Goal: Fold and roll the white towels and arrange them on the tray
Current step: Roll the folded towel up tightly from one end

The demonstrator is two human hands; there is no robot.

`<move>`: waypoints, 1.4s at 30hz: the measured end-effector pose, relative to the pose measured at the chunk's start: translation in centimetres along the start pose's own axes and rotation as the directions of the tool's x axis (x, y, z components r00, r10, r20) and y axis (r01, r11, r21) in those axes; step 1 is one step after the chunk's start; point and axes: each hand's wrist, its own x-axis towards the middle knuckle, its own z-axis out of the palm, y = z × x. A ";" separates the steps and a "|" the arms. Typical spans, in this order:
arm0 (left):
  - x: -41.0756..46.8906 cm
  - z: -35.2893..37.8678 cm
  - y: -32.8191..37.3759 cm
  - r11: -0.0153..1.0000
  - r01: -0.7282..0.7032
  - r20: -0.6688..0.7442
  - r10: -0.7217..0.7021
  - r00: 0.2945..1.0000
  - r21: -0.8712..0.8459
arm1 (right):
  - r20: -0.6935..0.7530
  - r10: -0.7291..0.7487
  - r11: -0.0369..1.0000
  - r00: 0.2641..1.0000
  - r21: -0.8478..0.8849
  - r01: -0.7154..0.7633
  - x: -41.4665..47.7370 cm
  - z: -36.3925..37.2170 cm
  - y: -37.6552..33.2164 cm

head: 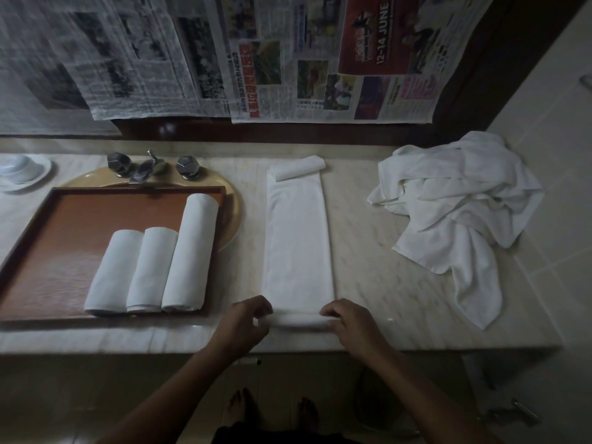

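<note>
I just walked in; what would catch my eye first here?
The left hand and right hand grip the rolled near end of a long folded towel at the front edge of the counter. Left of it, three rolled towels lie side by side on a brown tray; a crumpled towel pile sits far right.

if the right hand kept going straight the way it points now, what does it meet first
Most likely the flat stretch of the folded towel itself: the right hand pinches its rolled near end, fingers pointing away and slightly left, along the strip. Depth is unclear.
</note>
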 end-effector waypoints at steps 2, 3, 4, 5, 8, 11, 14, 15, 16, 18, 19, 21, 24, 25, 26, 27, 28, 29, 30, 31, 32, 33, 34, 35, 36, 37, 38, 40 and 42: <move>0.3 -0.4 0.1 0.992 0.100 -0.007 -0.101 0.995 -0.076 | -0.029 0.037 0.998 0.999 0.052 -0.036 0.3 0.0 0.1; 0.5 -0.5 0.2 0.985 0.141 -0.001 -0.142 0.990 -0.096 | -0.058 0.030 0.999 0.998 0.046 -0.028 0.5 0.2 0.2; 0.7 -0.6 0.2 0.977 0.173 0.004 -0.173 0.985 -0.121 | -0.094 0.006 1.000 0.996 0.014 -0.005 0.6 0.4 0.1; 0.8 -0.7 0.2 0.968 0.203 0.006 -0.205 0.979 -0.148 | -0.127 -0.023 0.999 0.992 -0.029 0.020 0.6 0.7 -0.1; 1.1 -0.5 -0.1 0.915 0.299 0.026 -0.303 0.952 -0.270 | -0.159 -0.132 0.981 0.978 -0.165 0.106 0.3 2.0 -0.8; 1.2 -0.2 0.2 0.877 0.354 0.031 -0.365 0.931 -0.325 | -0.162 -0.244 0.945 0.956 -0.260 0.197 -0.7 3.6 -1.7; 0.8 0.7 1.1 0.923 0.299 -0.118 -0.334 0.935 -0.243 | -0.169 -0.281 0.907 0.945 -0.369 0.204 -1.4 4.7 -2.2; 0.3 1.2 1.4 0.959 0.231 -0.238 -0.266 0.934 -0.165 | -0.165 -0.292 0.897 0.942 -0.390 0.209 -1.4 4.9 -2.2; -0.3 1.7 1.4 0.990 0.131 -0.341 -0.141 0.929 -0.052 | -0.163 -0.310 0.884 0.937 -0.411 0.221 -1.4 5.1 -2.1; -1.4 3.7 1.2 0.971 -0.069 -0.333 0.145 0.932 0.230 | -0.146 -0.343 0.856 0.928 -0.455 0.245 -1.3 5.4 -1.6; -1.7 4.7 1.3 0.929 -0.148 -0.257 0.242 0.936 0.339 | -0.132 -0.348 0.846 0.928 -0.471 0.251 -1.3 5.5 -1.3; -1.8 6.4 1.5 0.868 -0.228 -0.131 0.314 0.940 0.442 | -0.114 -0.347 0.838 0.931 -0.483 0.253 -1.1 5.6 -0.6; -0.7 7.2 0.8 0.810 -0.239 -0.032 0.302 0.953 0.535 | -0.098 -0.352 0.819 0.931 -0.514 0.255 -0.5 5.8 0.1; -0.4 6.8 0.4 0.802 -0.244 -0.006 0.294 0.956 0.545 | -0.092 -0.356 0.812 0.930 -0.522 0.259 -0.3 5.8 0.1; 0.0 6.3 -0.1 0.802 -0.263 0.020 0.300 0.954 0.536 | -0.082 -0.359 0.808 0.930 -0.526 0.266 -0.2 5.7 0.3; 0.2 5.9 -0.6 0.804 -0.294 0.043 0.318 0.947 0.516 | -0.065 -0.359 0.806 0.931 -0.524 0.274 0.0 5.5 0.4; 0.3 5.3 -0.9 0.810 -0.322 0.066 0.334 0.940 0.489 | -0.047 -0.366 0.805 0.930 -0.518 0.290 0.1 5.3 0.6; 0.3 4.6 -1.1 0.817 -0.344 0.084 0.346 0.934 0.462 | -0.027 -0.373 0.806 0.927 -0.505 0.309 0.2 5.0 0.8; 0.1 4.0 -1.3 0.819 -0.362 0.098 0.357 0.929 0.446 | -0.011 -0.381 0.811 0.925 -0.484 0.329 0.2 4.6 0.9; -0.1 3.6 -1.7 0.819 -0.371 0.117 0.357 0.927 0.439 | -0.001 -0.384 0.822 0.923 -0.455 0.341 0.1 4.4 1.1; -0.5 3.3 -2.1 0.821 -0.374 0.140 0.348 0.927 0.432 | 0.002 -0.386 0.836 0.923 -0.422 0.351 -0.2 4.3 1.2; -1.0 3.0 -2.5 0.827 -0.374 0.162 0.338 0.927 0.419 | 0.010 -0.388 0.849 0.922 -0.385 0.361 -0.7 4.1 1.3; -1.6 3.0 -3.0 0.830 -0.381 0.171 0.340 0.925 0.407 | 0.016 -0.388 0.861 0.921 -0.349 0.369 -1.2 3.8 1.4; -2.2 3.1 -3.3 0.832 -0.390 0.163 0.354 0.921 0.394 | 0.021 -0.386 0.873 0.922 -0.313 0.373 -1.7 3.7 1.4; -2.7 3.2 -3.3 0.846 -0.383 0.146 0.355 0.924 0.371 | 0.025 -0.377 0.887 0.926 -0.277 0.369 -2.2 3.6 1.6; -3.0 3.2 -3.1 0.871 -0.361 0.117 0.341 0.933 0.334 | 0.025 -0.360 0.903 0.933 -0.240 0.355 -2.4 3.4 1.6; -3.2 3.1 -2.9 0.896 -0.329 0.078 0.320 0.944 0.299 | 0.023 -0.332 0.921 0.943 -0.210 0.329 -2.6 3.2 1.7; -3.2 3.0 -2.3 0.912 -0.305 0.064 0.299 0.952 0.273 | 0.010 -0.268 0.946 0.963 -0.189 0.265 -2.5 2.8 1.4; -3.0 3.0 -2.2 0.872 -0.351 0.122 0.329 0.936 0.341 | 0.000 -0.228 0.949 0.974 -0.225 0.222 -2.1 2.5 0.9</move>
